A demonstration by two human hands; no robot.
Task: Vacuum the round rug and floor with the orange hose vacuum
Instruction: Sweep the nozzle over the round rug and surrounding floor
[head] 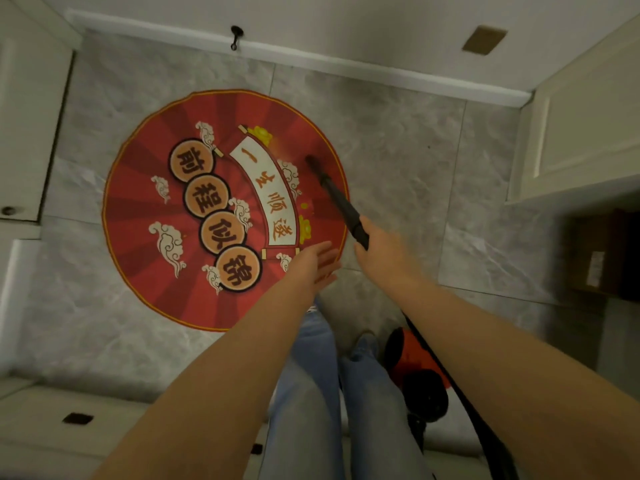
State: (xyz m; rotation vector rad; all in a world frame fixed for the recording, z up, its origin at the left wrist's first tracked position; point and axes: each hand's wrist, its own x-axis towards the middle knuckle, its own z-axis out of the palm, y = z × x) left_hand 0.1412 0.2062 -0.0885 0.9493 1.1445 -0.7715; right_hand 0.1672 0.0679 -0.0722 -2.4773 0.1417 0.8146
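Observation:
A round red rug with Chinese characters and cloud motifs lies on the grey marble-look floor. My right hand is shut on the black vacuum wand, whose tip rests on the rug's right part. My left hand hovers open and flat over the rug's near right edge, holding nothing. The orange and black vacuum body sits on the floor beside my right leg, and its hose runs under my right arm, mostly hidden.
A white baseboard with a black door stopper runs along the far wall. Cream cabinets stand at right, with a cardboard box in a dark recess below. A white door edge is at left.

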